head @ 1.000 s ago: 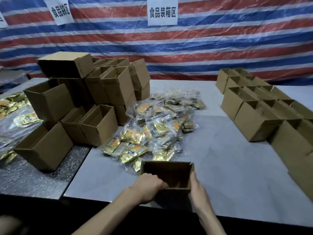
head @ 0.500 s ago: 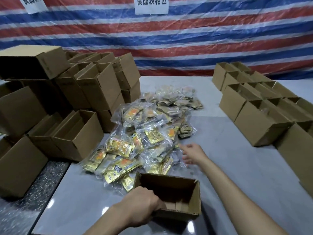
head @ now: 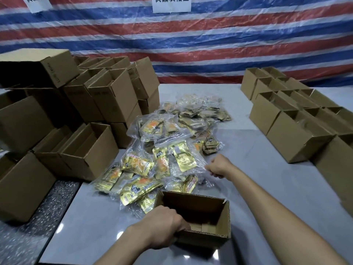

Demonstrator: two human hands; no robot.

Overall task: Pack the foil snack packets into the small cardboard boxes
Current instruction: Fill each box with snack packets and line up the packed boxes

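An open small cardboard box sits at the table's near edge, with nothing visible inside. My left hand grips its near wall, fingers curled over the rim into the box. Just beyond it lies a heap of clear plastic bags holding gold foil snack packets. My right hand is stretched out to the heap's right edge and pinches the clear plastic of a bag of gold packets.
Stacked open cardboard boxes crowd the left side. More open boxes stand in rows on the right. The grey table shows bare surface between the heap and the right boxes. A striped tarp hangs behind.
My right hand left the box's right side, reached forward to the heap and closed on a bag's plastic. My left hand stayed on the box. The camera moved closer.
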